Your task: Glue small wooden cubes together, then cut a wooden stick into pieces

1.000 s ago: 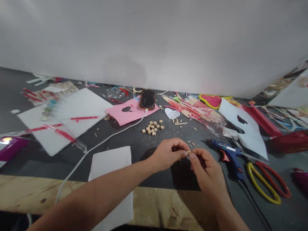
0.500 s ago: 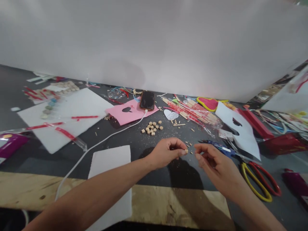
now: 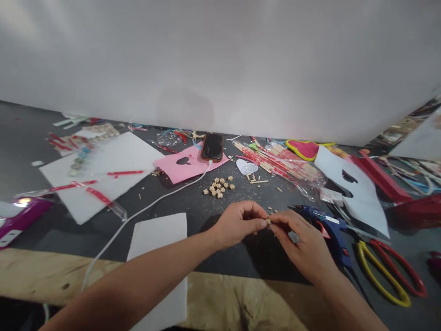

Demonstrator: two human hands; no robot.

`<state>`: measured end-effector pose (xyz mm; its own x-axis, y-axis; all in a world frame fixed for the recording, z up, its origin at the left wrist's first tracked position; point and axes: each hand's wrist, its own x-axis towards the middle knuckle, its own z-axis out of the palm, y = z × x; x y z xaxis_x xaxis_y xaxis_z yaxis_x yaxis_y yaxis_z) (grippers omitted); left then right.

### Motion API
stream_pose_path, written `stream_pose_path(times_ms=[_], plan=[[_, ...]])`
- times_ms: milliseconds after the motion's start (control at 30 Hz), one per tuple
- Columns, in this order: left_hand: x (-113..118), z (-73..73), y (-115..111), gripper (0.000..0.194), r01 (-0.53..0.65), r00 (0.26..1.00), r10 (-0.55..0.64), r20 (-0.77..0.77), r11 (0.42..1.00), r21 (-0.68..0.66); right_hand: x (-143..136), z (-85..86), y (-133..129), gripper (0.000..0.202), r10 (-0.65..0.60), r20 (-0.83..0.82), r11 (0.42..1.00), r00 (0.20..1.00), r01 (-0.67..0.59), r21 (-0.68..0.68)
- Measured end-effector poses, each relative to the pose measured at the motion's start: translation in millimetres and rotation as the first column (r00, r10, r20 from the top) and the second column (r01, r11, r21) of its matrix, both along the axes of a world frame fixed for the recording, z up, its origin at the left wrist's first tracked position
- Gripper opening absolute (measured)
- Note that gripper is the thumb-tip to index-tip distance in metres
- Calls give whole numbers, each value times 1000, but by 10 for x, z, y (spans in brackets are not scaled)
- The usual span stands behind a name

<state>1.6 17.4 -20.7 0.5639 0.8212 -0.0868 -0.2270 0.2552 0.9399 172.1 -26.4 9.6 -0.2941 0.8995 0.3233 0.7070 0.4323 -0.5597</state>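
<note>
Between the fingertips of both hands is a small light-wood cluster (image 3: 268, 221), partly covered by the fingers. My left hand (image 3: 237, 223) pinches it from the left with thumb and forefinger. From the right, the thumb and forefinger of my right hand (image 3: 299, 234) close on its other side; whether they also hold a loose bit of stick, I cannot tell. Just beyond them lie a few short cut stick bits (image 3: 272, 210). Further back and to the left is a pile of similar small wooden clusters (image 3: 219, 186) on the dark tabletop (image 3: 165, 202).
Close by my right hand lie a blue glue gun (image 3: 319, 215) and red-and-yellow-handled scissors (image 3: 382, 273). A phone (image 3: 212, 147) with a white cable (image 3: 144, 204) rests on pink paper (image 3: 172, 168). Wrapped wooden sticks (image 3: 285, 161) lie behind; white sheets (image 3: 158, 230) lie left.
My right hand has moved left, and its fingertips now meet the small cluster in my left hand. The head view has shifted slightly, showing more of the glue gun.
</note>
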Motion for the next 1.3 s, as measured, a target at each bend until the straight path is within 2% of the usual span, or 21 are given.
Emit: stream_pose_path(times_ms=[300, 400, 600, 1000, 1100, 1167, 1233, 1300], plan=[[20, 47, -2, 29, -2, 1000, 3, 4, 996, -92, -14, 21, -12, 8, -14, -35, 1000, 999, 14, 7], [13, 53, 0, 26, 25, 1000, -25, 1, 996, -84, -5, 10, -18, 7, -32, -35, 999, 999, 32, 17], [-9, 31, -2, 25, 78, 997, -78, -3, 994, -81, 10, -9, -17, 10, 9, -29, 1000, 1000, -9, -13], [-5, 66, 10, 27, 64, 991, -70, -115, 996, -56, 8, -34, -1, 9, 1, -19, 1000, 1000, -2, -30], [-27, 69, 55, 23, -49, 982, 56, -183, 998, 45, 44, 8, -3, 7, -67, -13, 998, 998, 67, 11], [-56, 69, 87, 19, -136, 944, 189, -269, 969, 204, 79, 29, -5, 6, -126, 5, 992, 992, 126, 24], [-88, 72, 108, 14, -111, 873, 309, -376, 879, 464, 107, 33, -4, 7, -133, 28, 991, 991, 133, 12], [-112, 79, 111, 15, 59, 798, 390, -459, 708, 704, 116, 15, 1, 7, -70, 63, 997, 996, 72, -32]])
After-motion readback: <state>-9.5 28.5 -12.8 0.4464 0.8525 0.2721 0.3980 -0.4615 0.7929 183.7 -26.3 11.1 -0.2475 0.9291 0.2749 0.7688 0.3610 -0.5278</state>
